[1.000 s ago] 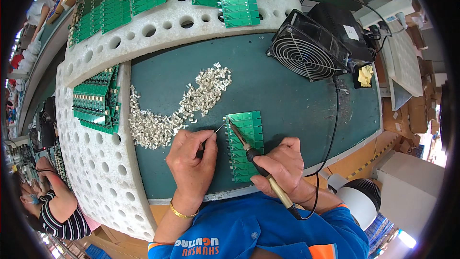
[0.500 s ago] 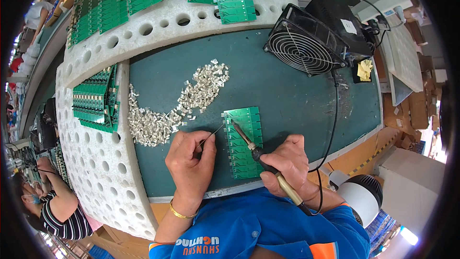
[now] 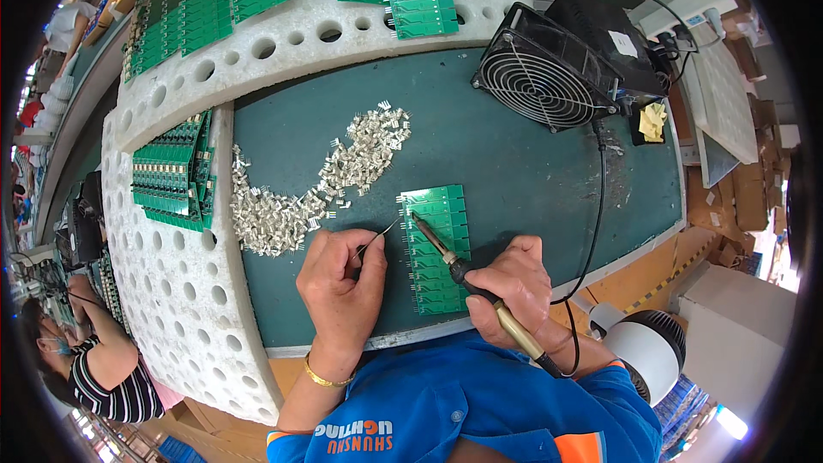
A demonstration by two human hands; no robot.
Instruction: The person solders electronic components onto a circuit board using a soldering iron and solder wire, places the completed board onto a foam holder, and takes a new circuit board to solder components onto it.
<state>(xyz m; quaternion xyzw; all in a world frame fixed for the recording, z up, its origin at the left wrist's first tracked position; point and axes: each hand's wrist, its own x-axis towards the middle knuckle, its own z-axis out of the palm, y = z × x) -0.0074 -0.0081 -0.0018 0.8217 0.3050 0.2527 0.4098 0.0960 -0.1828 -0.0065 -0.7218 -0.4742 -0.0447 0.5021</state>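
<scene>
A green circuit board panel (image 3: 441, 279) lies on the dark green work mat, with small pins along its left edge. My right hand (image 3: 514, 291) grips a soldering iron (image 3: 516, 330), its tip resting near the panel's upper left part. My left hand (image 3: 345, 283) pinches a thin solder wire (image 3: 387, 229), whose end reaches toward the same edge close to the iron tip. Whether wire and tip touch is too small to tell. Up and left of my left hand lies a curved heap of small white pin connectors (image 3: 279, 219).
White foam boards with holes (image 3: 184, 291) border the mat at left and back. Green panels (image 3: 420, 0) lie on the back one; more boards (image 3: 171, 171) stack at left. A black fan (image 3: 544, 77) stands back right; the iron's cable (image 3: 597, 206) crosses the right side. Another person (image 3: 107, 369) sits far left.
The iron tip and the solder wire's end have shifted very slightly along the panel's upper left edge. Both hands keep their grips, and the rest looks the same apart from a small view shift.
</scene>
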